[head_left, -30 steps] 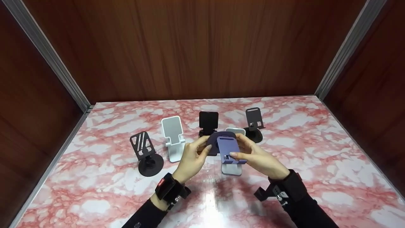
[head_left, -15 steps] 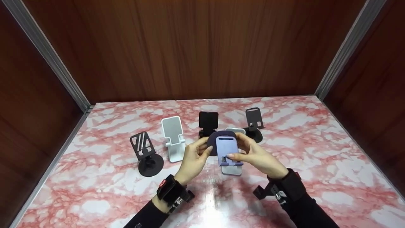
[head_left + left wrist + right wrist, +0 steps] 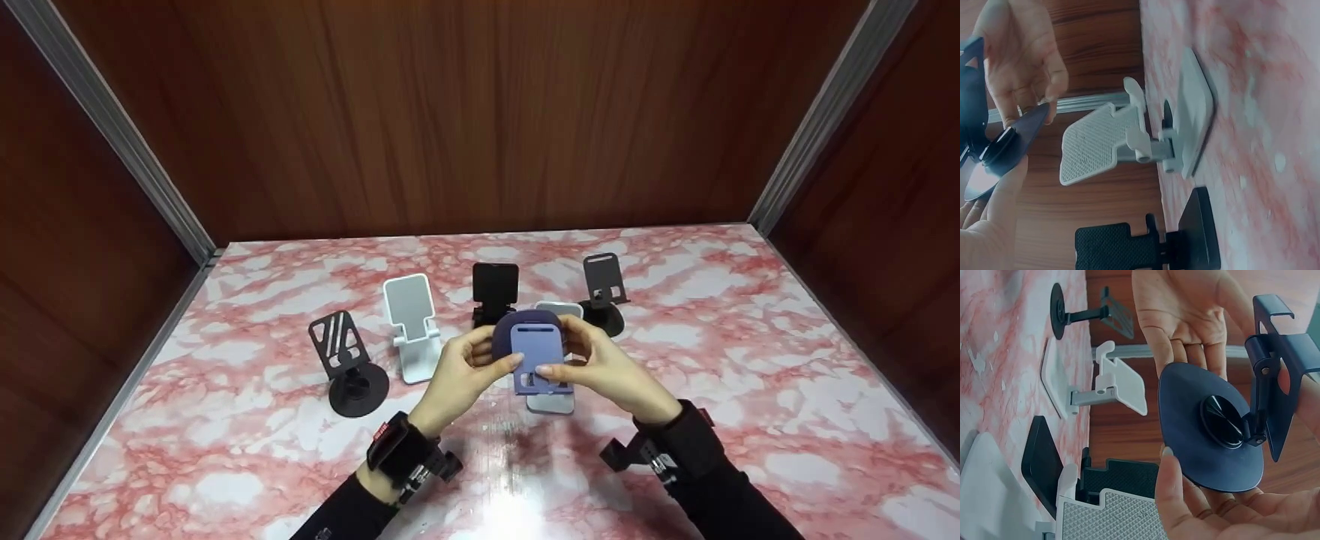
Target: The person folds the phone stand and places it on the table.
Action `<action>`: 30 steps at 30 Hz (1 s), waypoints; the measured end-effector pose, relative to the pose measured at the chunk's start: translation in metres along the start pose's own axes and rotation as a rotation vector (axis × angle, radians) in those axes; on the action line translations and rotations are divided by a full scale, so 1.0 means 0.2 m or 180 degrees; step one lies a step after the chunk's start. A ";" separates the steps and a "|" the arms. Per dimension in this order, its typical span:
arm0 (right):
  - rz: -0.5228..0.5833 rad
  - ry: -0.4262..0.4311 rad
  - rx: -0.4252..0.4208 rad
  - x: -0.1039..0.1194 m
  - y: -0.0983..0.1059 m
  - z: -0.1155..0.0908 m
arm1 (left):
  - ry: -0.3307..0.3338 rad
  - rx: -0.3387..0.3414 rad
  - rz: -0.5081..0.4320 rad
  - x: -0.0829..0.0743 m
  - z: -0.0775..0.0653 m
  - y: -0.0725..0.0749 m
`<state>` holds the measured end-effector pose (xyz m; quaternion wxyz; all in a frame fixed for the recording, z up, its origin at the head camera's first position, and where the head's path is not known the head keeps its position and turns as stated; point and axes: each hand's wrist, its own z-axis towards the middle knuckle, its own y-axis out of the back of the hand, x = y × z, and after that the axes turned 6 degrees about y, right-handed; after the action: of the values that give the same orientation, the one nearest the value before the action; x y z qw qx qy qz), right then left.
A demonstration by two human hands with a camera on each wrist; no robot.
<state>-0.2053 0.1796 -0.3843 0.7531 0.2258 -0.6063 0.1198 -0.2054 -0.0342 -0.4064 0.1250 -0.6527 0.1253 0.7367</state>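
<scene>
Raised above the table, a purple phone stand is held between both hands, its slotted plate facing the head camera. My left hand grips it from the left, thumb on the plate and fingers behind the base. On the other side my right hand holds the base edge, its thumb across the plate's lower cutout. The right wrist view shows the rounded base with a hinged arm joining it to the plate. Behind the hands stands a white phone stand, mostly covered by them.
Several other phone stands are on the pink marbled table: a black slotted one at left, a white one, a black one and a dark one at right. Wood-patterned walls enclose the table.
The purple stand's plate has turned to face the head camera more squarely and lies more centred over its base. My left thumb has moved from the base edge onto the plate.
</scene>
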 end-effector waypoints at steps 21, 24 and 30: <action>-0.0209 0.0061 -0.0163 0.02 -0.02 -0.01 | 0.0131 0.0213 -0.0559 0.01 0.00 0.01; -0.0194 -0.0006 -0.0196 0.02 -0.02 -0.02 | 0.0151 0.0251 -0.0586 0.01 0.00 0.01; -0.0264 -0.0031 -0.0242 0.02 -0.01 -0.02 | 0.0164 0.0314 -0.0637 0.02 0.01 0.01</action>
<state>-0.2002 0.1785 -0.3820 0.7624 0.2226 -0.6042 0.0642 -0.2078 -0.0359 -0.4106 0.2267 -0.6737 0.0988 0.6964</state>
